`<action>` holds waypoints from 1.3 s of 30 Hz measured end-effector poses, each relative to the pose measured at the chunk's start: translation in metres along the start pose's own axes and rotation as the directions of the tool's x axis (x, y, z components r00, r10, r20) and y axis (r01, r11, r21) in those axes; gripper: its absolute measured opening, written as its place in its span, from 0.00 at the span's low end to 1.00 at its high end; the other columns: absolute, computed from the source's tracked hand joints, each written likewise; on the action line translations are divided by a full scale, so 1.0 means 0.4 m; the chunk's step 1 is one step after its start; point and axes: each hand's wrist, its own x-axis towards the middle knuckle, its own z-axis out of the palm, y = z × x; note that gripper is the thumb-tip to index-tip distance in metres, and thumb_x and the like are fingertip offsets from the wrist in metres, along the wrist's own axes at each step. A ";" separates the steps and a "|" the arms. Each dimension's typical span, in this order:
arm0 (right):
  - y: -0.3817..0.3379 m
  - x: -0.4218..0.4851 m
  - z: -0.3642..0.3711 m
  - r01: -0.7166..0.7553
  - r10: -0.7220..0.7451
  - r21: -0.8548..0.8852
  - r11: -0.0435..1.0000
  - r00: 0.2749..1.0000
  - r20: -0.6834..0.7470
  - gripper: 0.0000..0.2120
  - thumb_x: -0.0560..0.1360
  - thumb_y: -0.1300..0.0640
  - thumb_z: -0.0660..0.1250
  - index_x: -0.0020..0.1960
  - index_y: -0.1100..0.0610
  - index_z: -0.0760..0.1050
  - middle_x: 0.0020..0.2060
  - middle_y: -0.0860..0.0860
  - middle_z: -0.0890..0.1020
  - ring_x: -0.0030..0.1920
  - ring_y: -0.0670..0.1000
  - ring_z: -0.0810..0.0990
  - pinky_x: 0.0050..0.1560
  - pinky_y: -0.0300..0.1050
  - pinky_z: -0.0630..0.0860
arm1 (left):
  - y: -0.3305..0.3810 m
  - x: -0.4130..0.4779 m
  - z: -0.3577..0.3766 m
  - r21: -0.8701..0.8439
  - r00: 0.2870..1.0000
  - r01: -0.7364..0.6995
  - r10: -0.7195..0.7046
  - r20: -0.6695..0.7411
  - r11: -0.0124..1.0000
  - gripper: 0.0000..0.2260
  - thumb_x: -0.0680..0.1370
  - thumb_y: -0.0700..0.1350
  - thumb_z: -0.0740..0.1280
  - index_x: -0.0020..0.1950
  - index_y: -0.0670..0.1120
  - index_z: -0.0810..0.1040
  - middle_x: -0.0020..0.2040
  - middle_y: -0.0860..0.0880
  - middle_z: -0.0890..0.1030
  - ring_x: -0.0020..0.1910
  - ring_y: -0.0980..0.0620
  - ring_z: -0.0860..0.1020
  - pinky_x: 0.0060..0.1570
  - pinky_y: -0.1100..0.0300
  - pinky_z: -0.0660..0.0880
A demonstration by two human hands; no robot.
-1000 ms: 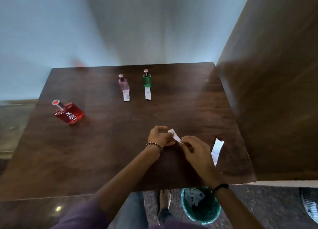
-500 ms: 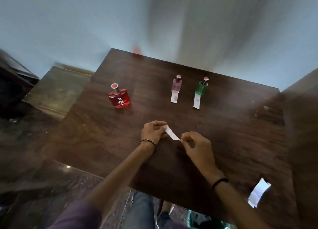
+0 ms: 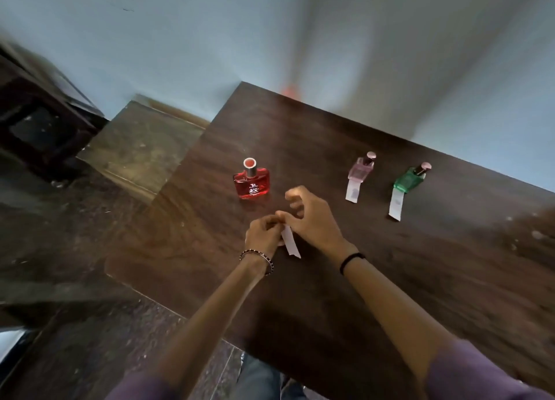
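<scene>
My left hand (image 3: pixel 262 234) pinches the top of a small white paper strip (image 3: pixel 290 244), which hangs down toward the dark wooden table (image 3: pixel 375 279). Close beside it on the right is my right hand (image 3: pixel 312 219); its thumb tip sits at the strip's top, and its other fingers are lifted, loosely curled and spread, holding nothing. Just beyond both hands stands a red perfume bottle (image 3: pixel 252 184). Further right stand a pink bottle (image 3: pixel 361 171) and a green bottle (image 3: pixel 410 179), each with a white strip lying in front of it.
The table's left edge runs diagonally, with dark stone floor (image 3: pixel 75 279) below it. A dark piece of furniture (image 3: pixel 39 123) stands at the far left against the pale wall. The view is blurred by head motion.
The view swung left. Both hands moved forward toward the red bottle. The strip, stretched between both hands before, now hangs from my left hand, and my right hand's fingers have opened.
</scene>
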 end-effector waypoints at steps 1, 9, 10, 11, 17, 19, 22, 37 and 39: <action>-0.009 0.031 0.013 -0.014 0.013 0.029 0.999 1.000 0.015 0.25 0.71 0.50 0.76 0.64 0.54 0.72 0.59 0.49 0.80 0.55 0.47 0.80 0.55 0.45 0.79 | 0.000 0.007 -0.006 -0.003 1.000 -0.004 0.004 0.006 1.000 0.09 0.77 0.35 0.65 0.48 0.44 0.84 0.44 0.43 0.85 0.44 0.47 0.85 0.47 0.53 0.83; -0.032 0.205 0.072 -0.040 0.008 0.189 0.981 0.986 0.167 0.31 0.64 0.51 0.82 0.64 0.48 0.73 0.58 0.46 0.82 0.59 0.45 0.80 0.62 0.42 0.75 | 0.002 0.033 -0.030 -0.109 0.998 0.010 -0.003 0.065 0.994 0.13 0.76 0.27 0.64 0.46 0.42 0.82 0.44 0.41 0.84 0.42 0.48 0.84 0.41 0.59 0.82; -0.034 0.214 0.074 -0.046 0.009 0.191 0.981 0.982 0.188 0.28 0.63 0.51 0.82 0.60 0.48 0.76 0.54 0.45 0.84 0.56 0.45 0.82 0.61 0.43 0.76 | 0.000 0.037 -0.032 -0.113 0.998 0.013 -0.006 0.061 0.994 0.13 0.76 0.27 0.64 0.45 0.43 0.83 0.44 0.41 0.84 0.43 0.47 0.84 0.42 0.58 0.82; -0.035 0.220 0.076 -0.048 0.009 0.178 0.983 0.978 0.209 0.25 0.63 0.51 0.82 0.57 0.47 0.78 0.51 0.45 0.85 0.54 0.44 0.83 0.60 0.43 0.76 | -0.004 0.042 -0.033 -0.117 0.998 0.018 -0.012 0.058 0.993 0.14 0.76 0.27 0.64 0.44 0.44 0.83 0.44 0.41 0.84 0.44 0.46 0.84 0.43 0.56 0.82; -0.036 0.204 0.069 -0.037 0.004 0.147 0.988 0.976 0.219 0.22 0.65 0.47 0.81 0.57 0.49 0.82 0.49 0.45 0.86 0.51 0.40 0.83 0.57 0.39 0.77 | -0.012 0.043 -0.043 -0.096 0.998 0.017 -0.011 0.062 0.995 0.13 0.76 0.28 0.66 0.45 0.45 0.83 0.46 0.42 0.85 0.44 0.48 0.85 0.41 0.60 0.82; -0.033 0.174 0.056 -0.060 0.024 0.181 0.982 0.980 0.196 0.23 0.64 0.47 0.81 0.57 0.49 0.82 0.48 0.45 0.87 0.50 0.41 0.84 0.56 0.41 0.78 | -0.014 0.039 -0.046 -0.062 0.998 -0.002 0.007 0.069 0.998 0.12 0.76 0.29 0.67 0.46 0.45 0.84 0.46 0.43 0.85 0.45 0.49 0.85 0.41 0.61 0.82; -0.029 0.102 0.018 -0.112 0.066 0.262 0.959 0.981 0.180 0.23 0.66 0.46 0.80 0.60 0.46 0.81 0.50 0.43 0.87 0.51 0.40 0.84 0.58 0.41 0.77 | -0.020 0.029 -0.050 0.004 0.998 -0.027 0.027 0.064 1.000 0.14 0.74 0.31 0.68 0.43 0.50 0.84 0.45 0.45 0.86 0.47 0.48 0.85 0.48 0.54 0.83; 0.083 -0.388 -0.147 -0.324 0.331 0.769 0.551 0.931 0.156 0.26 0.69 0.56 0.74 0.66 0.51 0.72 0.56 0.58 0.84 0.54 0.59 0.85 0.52 0.52 0.82 | 0.062 -0.164 0.086 0.145 0.924 -0.281 0.227 0.307 0.949 0.12 0.75 0.37 0.67 0.44 0.51 0.87 0.46 0.50 0.87 0.50 0.47 0.85 0.55 0.50 0.81; 0.076 -0.434 -0.166 -0.295 0.316 0.792 0.535 0.939 0.137 0.26 0.70 0.58 0.72 0.66 0.53 0.72 0.55 0.59 0.85 0.53 0.64 0.84 0.52 0.56 0.81 | 0.074 -0.202 0.114 0.126 0.909 -0.304 0.248 0.334 0.944 0.09 0.76 0.41 0.67 0.46 0.49 0.87 0.47 0.52 0.87 0.51 0.51 0.84 0.58 0.51 0.80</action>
